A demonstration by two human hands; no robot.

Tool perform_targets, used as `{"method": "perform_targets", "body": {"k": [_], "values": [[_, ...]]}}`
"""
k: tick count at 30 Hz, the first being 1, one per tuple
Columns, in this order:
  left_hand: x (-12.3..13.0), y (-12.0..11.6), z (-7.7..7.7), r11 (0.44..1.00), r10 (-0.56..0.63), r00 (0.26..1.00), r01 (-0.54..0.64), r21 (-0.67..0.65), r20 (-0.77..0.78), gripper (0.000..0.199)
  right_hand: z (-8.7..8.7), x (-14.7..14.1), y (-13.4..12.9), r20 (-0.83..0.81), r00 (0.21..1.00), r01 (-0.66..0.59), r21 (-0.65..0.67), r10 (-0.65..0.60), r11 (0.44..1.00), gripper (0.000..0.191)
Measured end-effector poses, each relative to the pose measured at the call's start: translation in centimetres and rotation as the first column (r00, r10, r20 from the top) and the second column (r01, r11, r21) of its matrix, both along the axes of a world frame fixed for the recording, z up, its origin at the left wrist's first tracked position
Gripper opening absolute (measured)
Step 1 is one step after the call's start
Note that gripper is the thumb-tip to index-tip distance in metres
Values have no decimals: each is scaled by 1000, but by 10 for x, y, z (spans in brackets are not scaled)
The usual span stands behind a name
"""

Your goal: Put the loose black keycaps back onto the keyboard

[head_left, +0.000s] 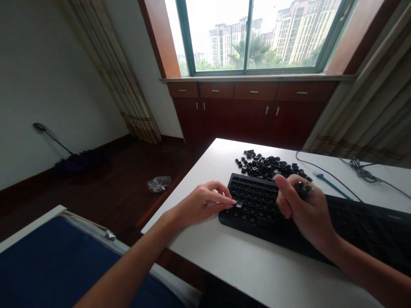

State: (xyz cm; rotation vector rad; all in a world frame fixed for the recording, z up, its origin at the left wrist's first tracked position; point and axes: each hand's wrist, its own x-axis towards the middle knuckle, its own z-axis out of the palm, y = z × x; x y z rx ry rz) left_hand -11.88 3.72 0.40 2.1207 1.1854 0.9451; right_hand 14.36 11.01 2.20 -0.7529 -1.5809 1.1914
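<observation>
A black keyboard point(253, 226) lies on the white table, with bare key sockets showing across its left part. Over its left end, my left hand point(208, 199) pinches a small keycap point(239, 204) between thumb and fingertips, right at the sockets. My right hand point(305, 214) is raised above the middle of the keyboard and closed. A dark, shiny thing point(304, 189) shows at the top of that fist; its kind is not clear. Behind the keyboard is a loose heap of black keycaps point(265, 166), partly hidden by my right hand.
A blue stick-like tool point(334, 186) and a dark cable point(366, 171) lie at the back right of the white table point(199, 244). A blue zippered item point(64, 265) is at lower left. On the floor are a clear plastic bag point(159, 184) and a dark umbrella point(77, 162).
</observation>
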Motion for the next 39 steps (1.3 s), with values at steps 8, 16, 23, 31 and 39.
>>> {"method": "perform_targets", "body": {"k": [8,16,23,31,39], "values": [[-4,-6,1,994,95,995,-94,-48,28,42,31,-65,-6,-463,867,-363,-338,183,868,48],[-1,-6,-1,993,45,999,-43,108,-20,30,33,-84,-11,-300,924,-321,-277,235,906,52],[-3,-4,-4,993,70,994,-77,84,87,19,24,-53,7,303,932,-241,107,199,965,32],[-2,-3,-2,985,64,998,-67,161,26,18,-6,-20,1,745,667,-501,447,2,741,21],[0,-5,0,984,112,994,-113,140,18,21,-7,-19,-1,723,691,-489,439,27,753,30]]}}
